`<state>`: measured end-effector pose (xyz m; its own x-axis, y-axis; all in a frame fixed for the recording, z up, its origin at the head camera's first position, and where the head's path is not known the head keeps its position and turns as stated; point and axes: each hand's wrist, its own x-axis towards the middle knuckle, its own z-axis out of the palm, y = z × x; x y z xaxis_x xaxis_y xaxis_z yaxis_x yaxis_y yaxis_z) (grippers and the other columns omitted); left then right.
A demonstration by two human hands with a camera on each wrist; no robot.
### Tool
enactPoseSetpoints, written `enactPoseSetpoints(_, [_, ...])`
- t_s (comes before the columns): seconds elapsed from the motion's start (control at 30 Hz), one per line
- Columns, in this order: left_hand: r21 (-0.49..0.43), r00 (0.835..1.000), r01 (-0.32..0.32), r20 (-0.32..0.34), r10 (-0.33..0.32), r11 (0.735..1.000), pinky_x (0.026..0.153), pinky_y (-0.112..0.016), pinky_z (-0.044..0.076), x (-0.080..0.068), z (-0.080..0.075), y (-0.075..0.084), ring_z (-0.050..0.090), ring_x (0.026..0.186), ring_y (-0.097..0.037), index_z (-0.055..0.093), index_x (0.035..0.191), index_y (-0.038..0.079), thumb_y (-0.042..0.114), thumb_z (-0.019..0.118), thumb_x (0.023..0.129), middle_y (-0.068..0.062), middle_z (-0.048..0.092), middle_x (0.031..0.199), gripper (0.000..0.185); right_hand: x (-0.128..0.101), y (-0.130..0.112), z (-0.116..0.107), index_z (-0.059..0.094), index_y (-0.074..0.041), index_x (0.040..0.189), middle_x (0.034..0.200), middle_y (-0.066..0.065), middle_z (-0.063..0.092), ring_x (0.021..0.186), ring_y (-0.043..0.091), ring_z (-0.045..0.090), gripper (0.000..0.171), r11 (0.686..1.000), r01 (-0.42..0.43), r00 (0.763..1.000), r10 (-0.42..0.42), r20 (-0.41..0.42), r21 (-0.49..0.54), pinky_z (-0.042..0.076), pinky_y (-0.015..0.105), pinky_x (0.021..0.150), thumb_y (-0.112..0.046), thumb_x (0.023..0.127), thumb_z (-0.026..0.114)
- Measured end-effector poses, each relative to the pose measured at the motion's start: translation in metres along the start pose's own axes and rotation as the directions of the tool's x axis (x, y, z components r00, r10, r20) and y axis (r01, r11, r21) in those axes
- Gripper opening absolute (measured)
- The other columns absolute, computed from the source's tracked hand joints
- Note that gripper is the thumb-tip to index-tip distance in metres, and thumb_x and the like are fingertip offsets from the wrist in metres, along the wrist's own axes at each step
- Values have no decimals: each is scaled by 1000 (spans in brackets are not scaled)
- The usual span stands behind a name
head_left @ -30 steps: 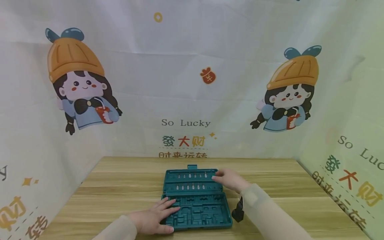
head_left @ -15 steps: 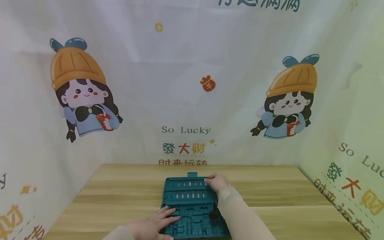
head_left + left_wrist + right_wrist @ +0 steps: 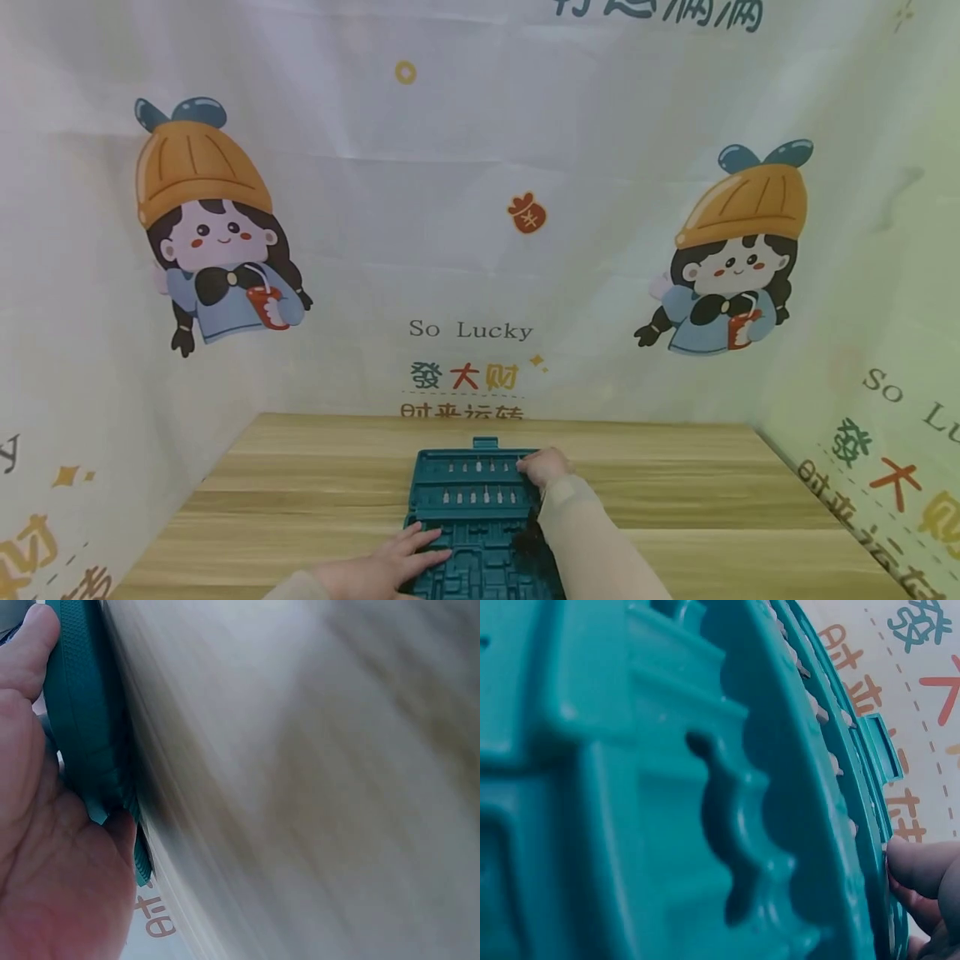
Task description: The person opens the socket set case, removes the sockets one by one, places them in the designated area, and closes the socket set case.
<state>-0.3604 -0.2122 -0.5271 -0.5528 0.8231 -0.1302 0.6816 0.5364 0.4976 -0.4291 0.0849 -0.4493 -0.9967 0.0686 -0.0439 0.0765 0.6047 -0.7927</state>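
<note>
On the wooden table (image 3: pixel 300 492), I am pressing my left hand (image 3: pixel 382 562) flat, fingers straight and spread, on the near left part of the open teal tool case (image 3: pixel 480 546); the left wrist view is showing my palm (image 3: pixel 45 885) lying against the case's ribbed edge (image 3: pixel 75 712); the case is lying open at the middle of the table, near half toward me, far half toward the printed backdrop (image 3: pixel 465 250); to the right, my right hand (image 3: pixel 546 467) is curling its fingertips (image 3: pixel 922 866) at the right end of the far half, beside 2 rows of small pale bits (image 3: pixel 480 482); whether those fingers are pinching a bit or only touching the rim, I cannot tell. The risk, as I am judging it: if my right fingers pull hard at that end, the far half may lift or the case may skid, should my flat left hand be bearing too lightly; a bit levered out carelessly could spring loose and roll off across the table.
</note>
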Motion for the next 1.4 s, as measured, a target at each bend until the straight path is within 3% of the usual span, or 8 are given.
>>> enactPoseSetpoints(0.27, [-34, 1000, 13, 0, -13, 999, 100, -64, 31, 3, 7, -5, 5, 144, -42, 19, 153, 39, 54, 43, 98, 0, 10, 161, 62, 0, -4, 2, 59, 19, 113, 130, 38, 35, 114, 43, 38, 52, 971, -204, 975, 213, -67, 123, 39, 52, 97, -24, 86, 74])
enactPoseSetpoints(0.43, [-59, 999, 38, 12, -37, 998, 100, -64, 31, 4, 8, -5, 4, 144, -42, 19, 152, 41, 55, 43, 98, 3, 10, 161, 61, 1, -5, 2, 60, 18, 113, 127, 34, 41, 115, 40, 36, 58, 972, -225, 967, 231, -108, 68, 38, 50, 98, -30, 85, 75])
enactPoseSetpoints(0.57, [-90, 998, 66, 17, -65, 994, 100, -64, 31, 3, 7, -5, 2, 145, -41, 20, 151, 44, 57, 44, 96, 5, 9, 161, 61, 4, -6, 2, 58, 19, 115, 134, 36, 33, 120, 43, 34, 56, 964, -229, 968, 240, -77, 131, 36, 52, 100, -25, 85, 76])
enactPoseSetpoints(0.77, [-102, 996, 85, 30, -83, 991, 101, -63, 31, 0, 6, -4, 3, 145, -40, 20, 151, 45, 59, 44, 95, 6, 9, 161, 62, 4, -4, 2, 65, 15, 108, 136, 39, 30, 124, 45, 30, 46, 975, -189, 981, 193, -25, 121, 38, 52, 98, -25, 87, 73])
enactPoseSetpoints(0.93, [-91, 996, 87, 26, -85, 992, 101, -63, 30, 0, 7, -2, 4, 144, -41, 20, 151, 44, 59, 45, 95, 6, 10, 160, 63, 1, 0, 3, 74, 3, 96, 128, 28, 49, 124, 44, 29, 25, 985, -118, 992, 123, -38, 123, 33, 53, 101, -21, 90, 69])
enactPoseSetpoints(1.13, [-114, 994, 107, 27, -105, 988, 100, -65, 30, -1, 5, 0, 3, 145, -40, 21, 150, 46, 60, 46, 94, 8, 10, 160, 63, 3, 4, 2, 71, 0, 110, 136, 24, 46, 129, 48, 21, 26, 971, -46, 994, 68, -84, 236, 29, 56, 102, -19, 93, 64])
enactPoseSetpoints(1.27, [-97, 993, 115, 25, -113, 989, 99, -65, 31, -1, 3, 1, 4, 145, -39, 20, 150, 48, 61, 46, 93, 10, 10, 160, 64, 7, 10, -7, 64, 1, 124, 131, 22, 54, 128, 46, 29, 34, 944, -19, 999, 32, -35, 331, 33, 56, 101, -19, 97, 59])
enactPoseSetpoints(1.4, [-82, 994, 107, 19, -106, 991, 99, -65, 31, -3, 0, 9, 6, 144, -42, 22, 151, 42, 57, 48, 95, 5, 11, 160, 63, 6, 14, -20, 61, 7, 122, 133, 23, 54, 126, 44, 43, 35, 944, 47, 998, -54, 15, 328, 34, 56, 102, -18, 98, 57])
